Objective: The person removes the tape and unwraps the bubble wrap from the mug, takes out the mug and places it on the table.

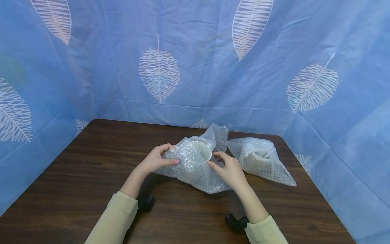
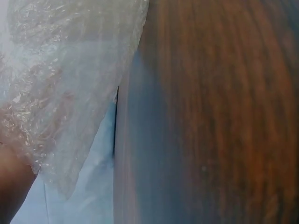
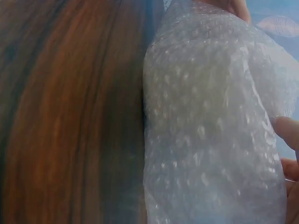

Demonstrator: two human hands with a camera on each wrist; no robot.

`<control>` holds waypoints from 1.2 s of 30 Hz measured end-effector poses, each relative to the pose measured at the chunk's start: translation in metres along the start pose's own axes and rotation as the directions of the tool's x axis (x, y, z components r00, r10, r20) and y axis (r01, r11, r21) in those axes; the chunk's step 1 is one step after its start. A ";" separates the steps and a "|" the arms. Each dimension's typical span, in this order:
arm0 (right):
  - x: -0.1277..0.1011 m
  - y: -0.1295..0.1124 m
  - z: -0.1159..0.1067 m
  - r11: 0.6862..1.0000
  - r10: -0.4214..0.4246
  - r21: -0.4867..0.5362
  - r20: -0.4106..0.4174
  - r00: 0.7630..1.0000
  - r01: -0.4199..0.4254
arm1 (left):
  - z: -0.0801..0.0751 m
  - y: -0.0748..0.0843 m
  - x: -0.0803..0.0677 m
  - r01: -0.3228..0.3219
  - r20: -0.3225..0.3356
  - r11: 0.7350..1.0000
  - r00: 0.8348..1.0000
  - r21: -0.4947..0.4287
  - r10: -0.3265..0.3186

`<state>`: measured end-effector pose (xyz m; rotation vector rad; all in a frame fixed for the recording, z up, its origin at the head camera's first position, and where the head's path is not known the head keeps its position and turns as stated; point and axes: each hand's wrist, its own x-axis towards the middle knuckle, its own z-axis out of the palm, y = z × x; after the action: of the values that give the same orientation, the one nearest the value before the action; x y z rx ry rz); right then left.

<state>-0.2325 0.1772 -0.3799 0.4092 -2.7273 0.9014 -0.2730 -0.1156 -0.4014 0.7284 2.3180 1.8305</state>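
A round white-rimmed vessel, cup or bowl (image 1: pixel 208 146), sits within a loose sheet of bubble wrap (image 1: pixel 198 179) near the table's middle; its lower part is hidden by the wrap. My left hand (image 1: pixel 156 157) grips the wrapped vessel's left side through the film, thumb in front and fingers behind. On the opposite side, my right hand (image 1: pixel 231 168) pinches the bubble wrap beside the rim with thumb and forefinger. The right wrist view has the bubble wrap (image 3: pixel 201 130) filling its centre, with fingers (image 3: pixel 288 130) at its edge. Crinkled film (image 2: pixel 79 79) covers much of the left wrist view's upper left.
A second bubble-wrapped bundle (image 1: pixel 259 159) lies to the right, one corner pointing toward the table's right edge. The dark wooden table (image 1: pixel 91 176) stands against a blue leaf-patterned curtain (image 1: pixel 195 67). Black wrist devices (image 1: pixel 237 223) sit under both forearms.
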 end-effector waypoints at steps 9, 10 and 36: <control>-0.006 0.008 -0.003 1.000 0.012 -0.011 0.076 0.997 -0.011 | -0.001 0.002 -0.001 -0.001 0.022 0.997 1.000 0.083 0.000; -0.006 0.009 -0.003 1.000 0.013 -0.013 0.081 0.997 -0.012 | -0.001 0.002 -0.002 -0.003 0.029 0.996 1.000 0.087 0.000; -0.016 0.026 -0.005 1.000 0.023 -0.005 0.187 0.982 -0.022 | -0.007 -0.003 -0.004 -0.050 0.064 0.995 0.997 0.084 0.044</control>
<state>-0.2255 0.2029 -0.3951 0.4863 -2.9078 0.9076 -0.2735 -0.1242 -0.4027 0.8452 2.3723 1.7098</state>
